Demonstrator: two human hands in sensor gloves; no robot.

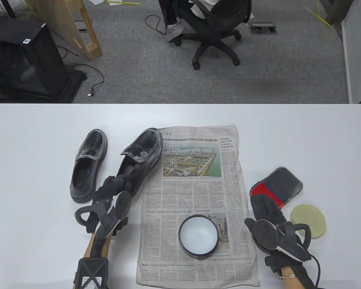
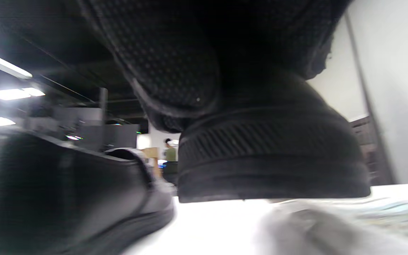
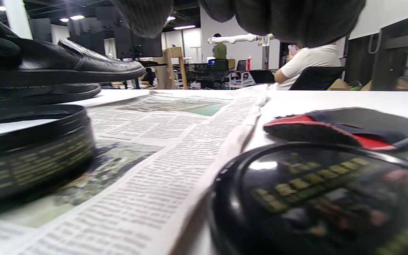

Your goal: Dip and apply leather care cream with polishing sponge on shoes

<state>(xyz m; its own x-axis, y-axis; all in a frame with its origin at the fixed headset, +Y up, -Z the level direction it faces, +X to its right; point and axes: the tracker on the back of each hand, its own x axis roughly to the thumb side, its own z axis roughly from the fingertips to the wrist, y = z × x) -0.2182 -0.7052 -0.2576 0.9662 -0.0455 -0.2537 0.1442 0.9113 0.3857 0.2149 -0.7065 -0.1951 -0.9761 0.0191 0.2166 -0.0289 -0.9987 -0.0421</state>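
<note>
Table view: newspaper (image 1: 195, 192) headlines read "modernization wows intl students" and "US aims to profit from Taiwan arms sales". White table (image 1: 33, 135), grey carpet, office chair (image 1: 212, 27). Open cream tin (image 1: 198, 234) sits on the paper between your hands; sponge (image 1: 308, 221) just right of your right hand (image 1: 269, 210), whose grip I can't tell.

Left wrist: your left hand (image 1: 108, 188) grips the shoe's (image 2: 271, 156) heel.

Right wrist: black lid (image 3: 328, 198), gold print unreadable.

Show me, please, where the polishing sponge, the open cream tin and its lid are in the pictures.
polishing sponge (image 1: 311, 219): table view, on its pale yellow top face.
open cream tin (image 1: 198, 235): table view, on the pale cream inside it.
lid (image 3: 317, 198): right wrist view, on its black printed top.
</note>
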